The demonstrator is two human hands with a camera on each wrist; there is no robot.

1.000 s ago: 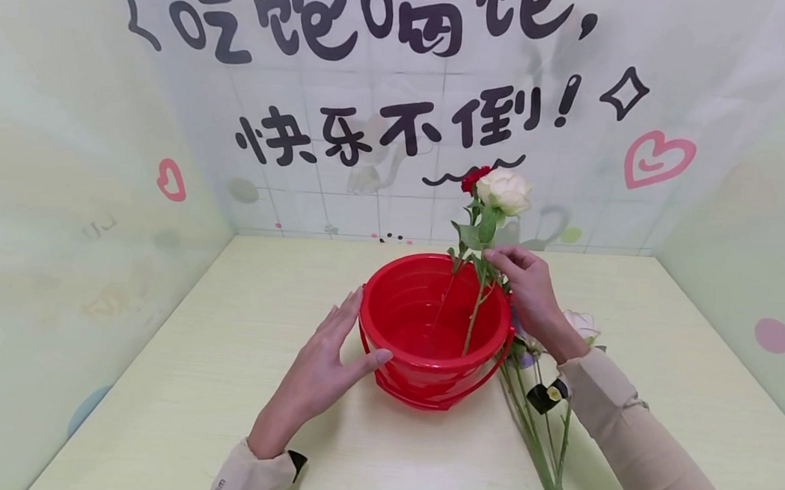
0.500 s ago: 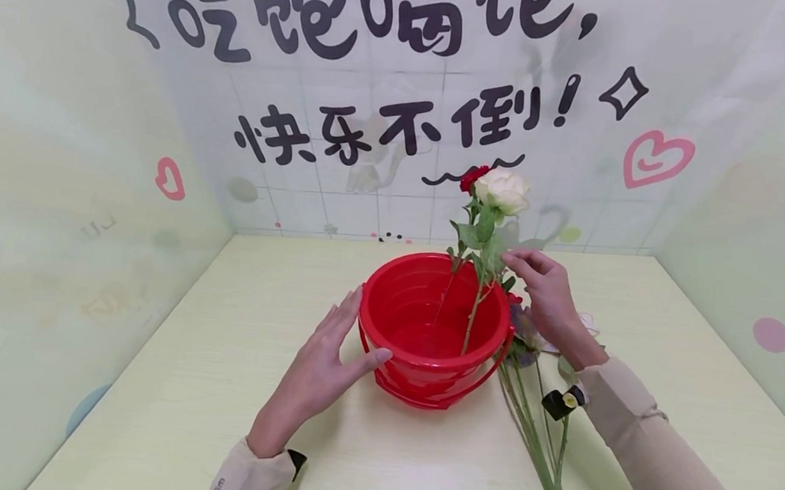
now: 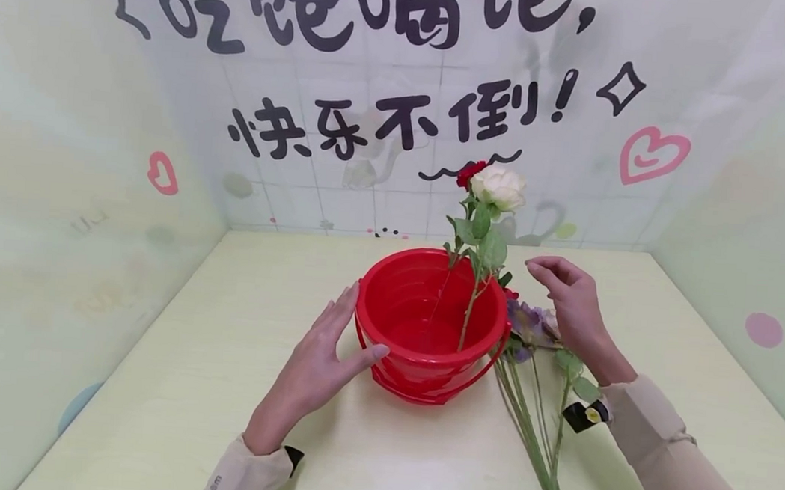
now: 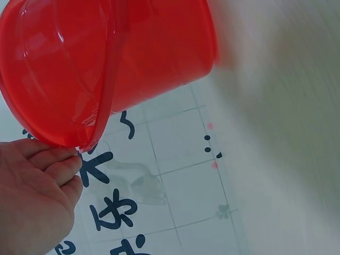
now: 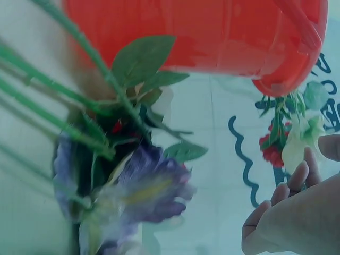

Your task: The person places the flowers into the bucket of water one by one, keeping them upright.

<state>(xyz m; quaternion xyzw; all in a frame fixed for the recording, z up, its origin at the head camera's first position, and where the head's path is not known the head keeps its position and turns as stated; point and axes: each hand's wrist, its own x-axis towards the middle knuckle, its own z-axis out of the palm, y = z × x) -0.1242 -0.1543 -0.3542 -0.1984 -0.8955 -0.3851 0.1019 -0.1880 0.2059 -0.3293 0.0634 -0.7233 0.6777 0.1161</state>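
Observation:
A red bucket (image 3: 418, 379) stands on the table with its handle folded down along the front. My left hand (image 3: 314, 367) rests against its left rim, fingers straight and thumb over the front edge. In the left wrist view the fingertips are right at the bucket's rim (image 4: 57, 143). A white rose (image 3: 499, 188) and a red carnation (image 3: 469, 176) stand in the bucket, leaning on its right back rim. My right hand (image 3: 574, 301) hovers right of them, holding nothing, its fingers loosely bent and thumb near the index finger.
To the bucket's right lie several long-stemmed flowers (image 3: 532, 433), with a purple bloom (image 5: 154, 183) and green leaves (image 5: 142, 61) beside the bucket. Behind the table (image 3: 275, 290) rises a wall sheet (image 3: 340, 212) printed with black characters and hearts.
My right hand has let go of the white rose's stem and drawn away to the right. The rose stays leaning in the bucket. My left hand keeps its place on the rim.

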